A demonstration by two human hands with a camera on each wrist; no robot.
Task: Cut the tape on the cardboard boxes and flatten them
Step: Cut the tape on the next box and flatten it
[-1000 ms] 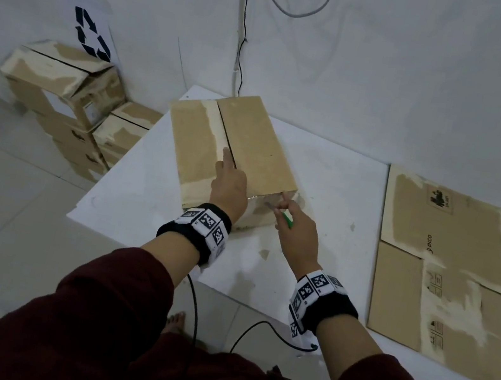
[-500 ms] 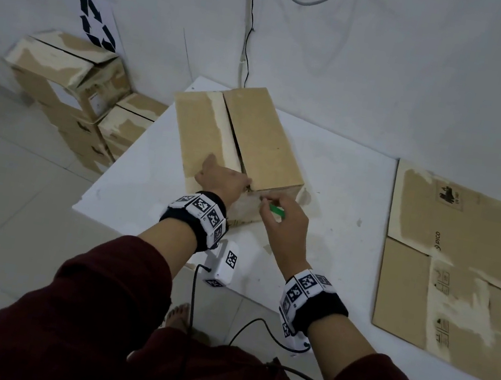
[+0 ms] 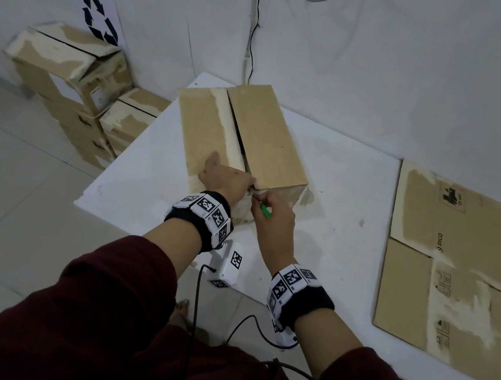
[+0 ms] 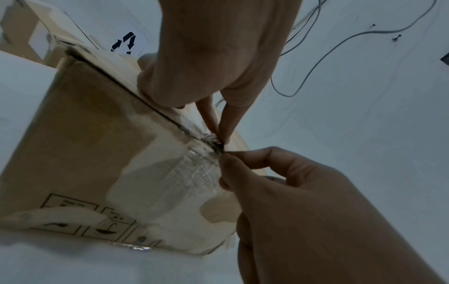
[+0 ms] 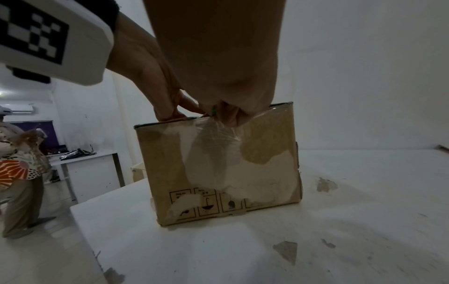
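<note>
A brown cardboard box point(image 3: 252, 136) stands on the white table point(image 3: 340, 205), its top flaps split along a dark middle seam. My left hand point(image 3: 227, 179) rests on the near top edge, thumb spread on the left flap, straight fingers point(image 4: 228, 119) pressing at the seam's near end. My right hand point(image 3: 274, 220) grips a small green cutter point(image 3: 265, 210), whose tip meets the same spot right beside the left fingertips. Wrinkled clear tape point(image 4: 194, 173) runs down the near end face point(image 5: 218, 163). The blade itself is hidden by the fingers.
Flattened cardboard sheets point(image 3: 457, 260) lie on the table's right side. Several taped boxes point(image 3: 70, 84) are stacked on the floor at the left, below a recycling sign point(image 3: 97, 15). Cables hang on the wall. Another person point(image 5: 19, 173) stands far off to the left.
My left hand slid back from the middle of the seam to the near top edge. My right hand moved left with the cutter to the seam's end.
</note>
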